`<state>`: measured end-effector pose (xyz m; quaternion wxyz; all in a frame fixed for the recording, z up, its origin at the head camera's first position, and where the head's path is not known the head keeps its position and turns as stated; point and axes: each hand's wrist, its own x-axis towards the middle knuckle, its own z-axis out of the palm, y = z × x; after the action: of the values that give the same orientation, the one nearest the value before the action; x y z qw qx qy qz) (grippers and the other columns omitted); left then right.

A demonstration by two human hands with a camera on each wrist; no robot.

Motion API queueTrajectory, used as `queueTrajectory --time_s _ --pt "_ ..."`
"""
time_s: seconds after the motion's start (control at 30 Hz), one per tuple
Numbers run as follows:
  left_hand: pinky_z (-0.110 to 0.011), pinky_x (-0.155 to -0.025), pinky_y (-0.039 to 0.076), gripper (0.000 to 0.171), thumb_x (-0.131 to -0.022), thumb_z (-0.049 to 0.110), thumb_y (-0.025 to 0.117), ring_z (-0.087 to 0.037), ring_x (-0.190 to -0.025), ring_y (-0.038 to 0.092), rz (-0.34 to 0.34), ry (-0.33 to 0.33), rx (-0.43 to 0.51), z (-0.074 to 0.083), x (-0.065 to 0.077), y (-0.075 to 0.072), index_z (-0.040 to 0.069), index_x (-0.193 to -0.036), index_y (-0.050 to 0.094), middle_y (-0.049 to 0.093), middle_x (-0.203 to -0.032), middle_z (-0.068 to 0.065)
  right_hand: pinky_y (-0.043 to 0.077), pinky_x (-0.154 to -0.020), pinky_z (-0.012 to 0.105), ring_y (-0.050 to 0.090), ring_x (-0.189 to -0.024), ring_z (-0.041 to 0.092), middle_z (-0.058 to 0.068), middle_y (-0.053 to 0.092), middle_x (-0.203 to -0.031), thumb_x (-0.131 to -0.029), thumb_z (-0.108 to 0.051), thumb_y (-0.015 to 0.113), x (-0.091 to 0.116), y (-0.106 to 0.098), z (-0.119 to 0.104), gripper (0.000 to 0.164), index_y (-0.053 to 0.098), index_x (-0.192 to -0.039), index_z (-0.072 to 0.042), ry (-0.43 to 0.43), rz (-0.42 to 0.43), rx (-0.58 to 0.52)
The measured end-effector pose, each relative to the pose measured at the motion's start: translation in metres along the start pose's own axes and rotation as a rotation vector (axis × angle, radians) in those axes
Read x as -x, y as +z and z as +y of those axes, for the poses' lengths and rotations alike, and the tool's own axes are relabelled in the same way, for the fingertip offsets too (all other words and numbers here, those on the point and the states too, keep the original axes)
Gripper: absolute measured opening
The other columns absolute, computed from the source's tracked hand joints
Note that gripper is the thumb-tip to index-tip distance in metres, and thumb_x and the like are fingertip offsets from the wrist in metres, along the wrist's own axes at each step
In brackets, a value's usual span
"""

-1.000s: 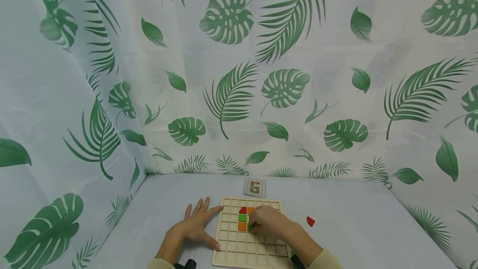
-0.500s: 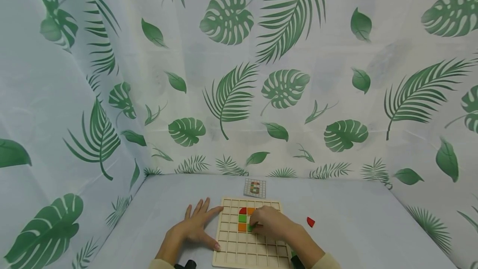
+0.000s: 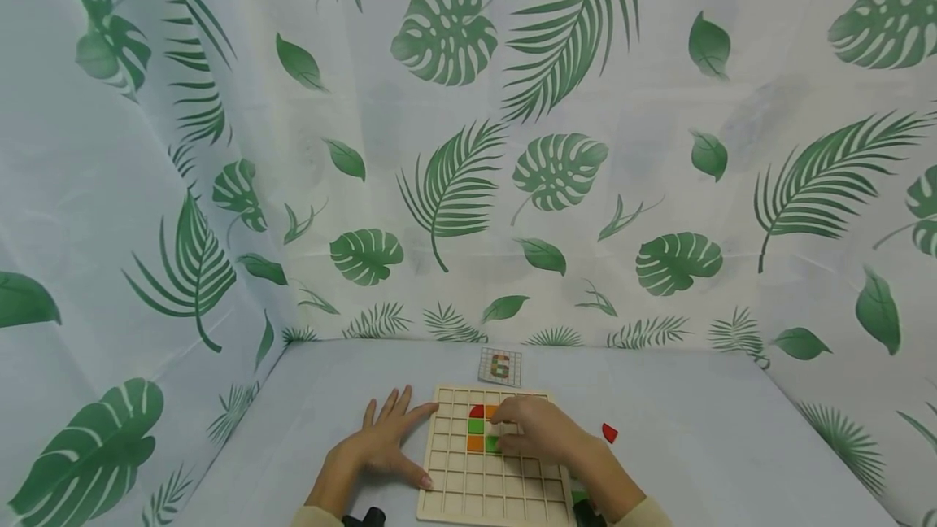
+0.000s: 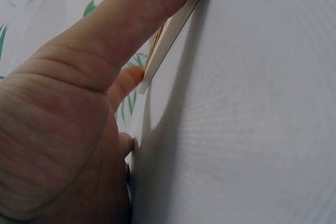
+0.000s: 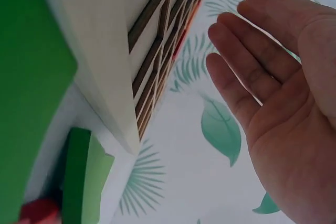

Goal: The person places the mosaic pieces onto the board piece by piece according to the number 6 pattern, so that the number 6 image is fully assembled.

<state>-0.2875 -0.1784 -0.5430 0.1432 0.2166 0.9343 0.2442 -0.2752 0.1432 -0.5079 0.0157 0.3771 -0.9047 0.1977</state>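
Note:
A light wooden grid board [image 3: 455, 503] lies on the table in the head view. Coloured pieces sit in its cells: a red quarter-round [image 3: 477, 411], an orange piece [image 3: 491, 411], a green square [image 3: 476, 426], an orange square [image 3: 476, 443] and a green piece [image 3: 491, 444], partly hidden by fingers. My right hand [image 3: 545, 429] hovers over the board beside that green piece, thumb and fingers apart; the right wrist view shows nothing held. With fingers spread, my left hand [image 3: 381, 444] touches the board's left edge with thumb and index finger.
Behind the board lies a small card [image 3: 501, 368] with a coloured pattern on a grid. A loose red piece [image 3: 609, 433] lies to the right. Green blocks [image 5: 84, 177] and a red piece [image 5: 39, 211] lie near the board's right edge. Leaf-patterned cloth hangs behind.
My right hand's fingers have parted and drawn slightly right, off the green piece, which stays in its cell. The left hand has not moved.

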Motion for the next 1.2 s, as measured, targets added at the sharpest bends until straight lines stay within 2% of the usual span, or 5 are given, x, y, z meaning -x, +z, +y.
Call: queueTrajectory --time_s 0.3,0.43,0.63,0.93,1.2 --pt "-0.078 -0.120 -0.005 0.120 -0.060 0.067 0.093 -0.049 -0.160 0.001 0.008 0.006 0.003 0.003 0.002 0.000 0.036 -0.161 0.037 0.008 -0.173 -0.025 0.059 -0.096 0.044 0.070 -0.109 0.020 0.000 0.076 -0.118 -0.093 -0.023 0.079 0.006 -0.017 0.002 0.025 0.077 -0.116 -0.012 0.064 0.010 -0.022" --pt "-0.078 -0.120 -0.005 0.120 -0.059 0.067 0.093 -0.050 -0.160 0.001 0.003 -0.001 0.005 0.005 0.002 -0.001 0.035 -0.161 0.037 0.007 -0.173 -0.025 0.059 -0.093 0.044 0.071 -0.107 0.020 0.002 0.076 -0.117 -0.094 -0.023 0.078 0.010 -0.023 0.007 0.026 0.076 -0.117 -0.011 0.067 0.025 -0.022" --pt "-0.078 -0.120 -0.005 0.121 -0.059 0.067 0.093 -0.050 -0.160 0.000 0.005 -0.005 0.000 0.005 0.003 0.000 0.036 -0.161 0.036 0.007 -0.173 -0.026 0.060 -0.092 0.044 0.071 -0.108 0.023 0.001 0.076 -0.118 -0.094 -0.024 0.078 0.014 -0.028 0.013 0.030 0.076 -0.121 -0.010 0.122 0.025 -0.041" --pt "-0.078 -0.120 -0.005 0.120 -0.059 0.067 0.092 -0.050 -0.160 0.001 0.005 0.000 0.002 0.005 0.002 0.000 0.036 -0.161 0.036 0.007 -0.173 -0.025 0.059 -0.084 0.038 0.070 -0.100 0.022 0.002 0.076 -0.114 -0.093 -0.025 0.079 0.024 -0.033 0.026 0.031 0.075 -0.120 -0.009 0.160 0.054 -0.055" --pt "-0.078 -0.120 -0.004 0.120 -0.059 0.067 0.093 -0.050 -0.160 0.003 0.014 -0.003 -0.006 0.006 0.003 0.000 0.034 -0.160 0.038 0.009 -0.173 -0.026 0.060 -0.085 0.045 0.070 -0.101 0.025 0.006 0.076 -0.116 -0.093 -0.023 0.080 0.031 -0.039 0.036 0.032 0.075 -0.120 -0.006 0.211 0.059 -0.097"
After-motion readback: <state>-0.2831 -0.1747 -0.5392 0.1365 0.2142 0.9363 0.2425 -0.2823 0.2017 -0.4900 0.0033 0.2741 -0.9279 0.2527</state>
